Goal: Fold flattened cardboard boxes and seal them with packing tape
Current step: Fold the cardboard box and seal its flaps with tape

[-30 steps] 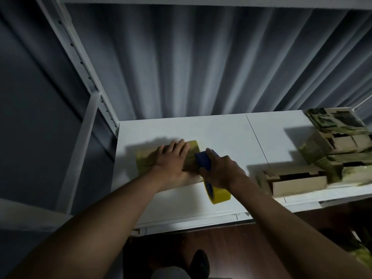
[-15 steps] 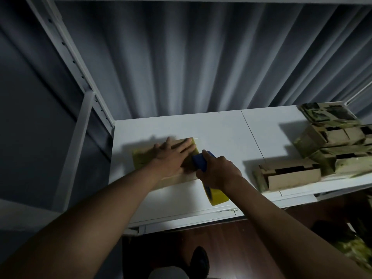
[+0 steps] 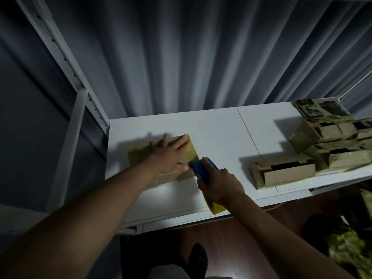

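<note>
Box (image 3: 173,174) long axis left-right — left hand (image 3: 171,156) flat on top; right hand (image 3: 221,184) grip round tape dispenser (image 3: 203,170).

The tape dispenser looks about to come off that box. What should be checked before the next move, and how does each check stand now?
1. Left hand lies flat on the cardboard box, pinning it: ok.
2. Right hand grips the blue tape dispenser: ok.
3. Yellowish tape covers the box's top: ok.
4. Tape cut from the roll: cannot tell.
5. Box rests fully on the white table: ok.
6. Stacked boxes stand apart to the right: ok.
</note>
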